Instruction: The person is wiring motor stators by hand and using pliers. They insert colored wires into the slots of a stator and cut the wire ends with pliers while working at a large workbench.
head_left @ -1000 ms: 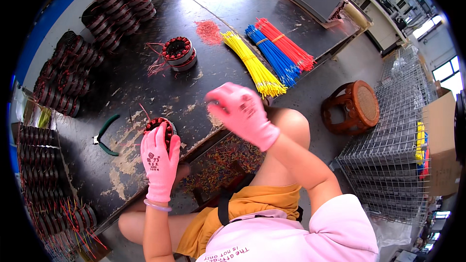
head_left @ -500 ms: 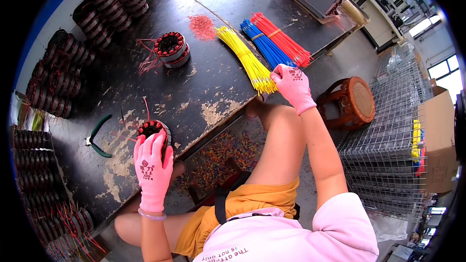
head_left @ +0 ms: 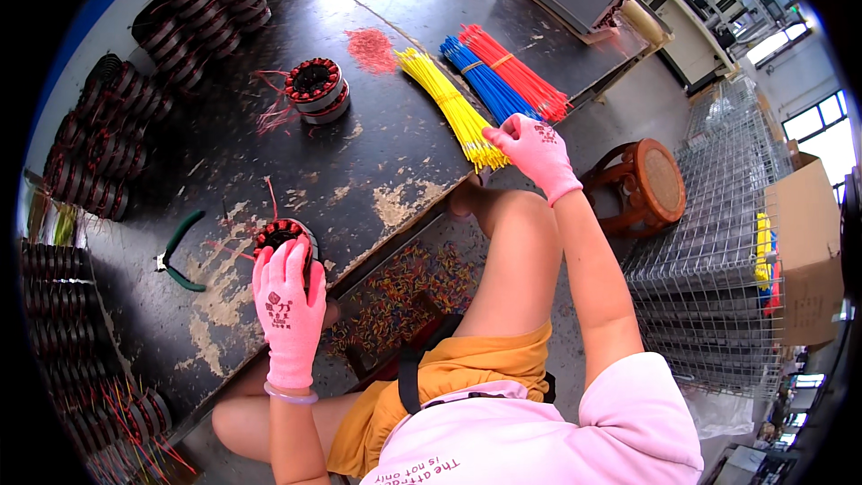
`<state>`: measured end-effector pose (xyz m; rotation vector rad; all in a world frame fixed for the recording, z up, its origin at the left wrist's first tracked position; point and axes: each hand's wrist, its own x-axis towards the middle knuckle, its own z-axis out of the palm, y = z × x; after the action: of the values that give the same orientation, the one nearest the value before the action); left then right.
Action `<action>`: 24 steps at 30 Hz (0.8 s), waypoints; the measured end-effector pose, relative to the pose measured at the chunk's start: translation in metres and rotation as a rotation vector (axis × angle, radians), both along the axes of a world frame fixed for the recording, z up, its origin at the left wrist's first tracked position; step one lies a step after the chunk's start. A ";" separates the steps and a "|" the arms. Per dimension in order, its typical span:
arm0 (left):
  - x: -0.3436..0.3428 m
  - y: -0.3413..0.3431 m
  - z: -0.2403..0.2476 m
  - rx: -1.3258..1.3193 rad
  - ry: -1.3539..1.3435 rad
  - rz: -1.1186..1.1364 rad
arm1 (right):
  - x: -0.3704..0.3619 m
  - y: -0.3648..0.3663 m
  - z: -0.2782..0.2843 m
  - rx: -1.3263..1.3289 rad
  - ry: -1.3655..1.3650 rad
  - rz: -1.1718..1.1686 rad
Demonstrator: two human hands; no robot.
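A ring-shaped motor stator [head_left: 280,232] with dark red windings stands near the table's front edge, loose red wire ends sticking out. My left hand [head_left: 292,305], in a pink glove, is closed round its near side, fingers over the top and thumb at the right. In a matching glove, my right hand [head_left: 536,148] pinches with thumb and forefinger at the near end of a bundle of yellow wires [head_left: 449,108]. How many wires are between the fingertips is hidden. Beyond that hand lie tied bundles of blue wires [head_left: 485,76] and red wires [head_left: 516,72].
Green-handled cutters [head_left: 181,251] lie left of the stator. Another stator [head_left: 317,90] stands farther back, near a heap of red clippings [head_left: 371,49]. Stacked stators [head_left: 99,144] line the left side. A wooden stool [head_left: 651,187] and wire-mesh cage [head_left: 709,251] stand to the right.
My right hand has shifted slightly left, its fingertips now over the yellow bundle's near end. My left hand stays on the stator, moved only slightly right and down in view.
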<state>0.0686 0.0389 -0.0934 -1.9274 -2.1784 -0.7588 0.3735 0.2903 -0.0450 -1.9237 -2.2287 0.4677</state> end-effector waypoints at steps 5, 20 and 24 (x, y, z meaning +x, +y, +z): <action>-0.002 0.001 -0.003 0.016 0.004 -0.020 | 0.009 0.009 -0.007 0.040 -0.009 0.088; -0.009 -0.007 0.009 -0.007 0.046 -0.060 | 0.048 -0.077 0.062 0.096 0.335 -0.054; -0.022 -0.031 0.032 -0.119 0.012 -0.195 | 0.020 -0.120 0.081 0.098 0.740 -0.119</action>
<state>0.0469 0.0079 -0.0612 -2.2214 -2.0949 -0.6560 0.3934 0.1703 0.0361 -1.4805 -1.6149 0.8601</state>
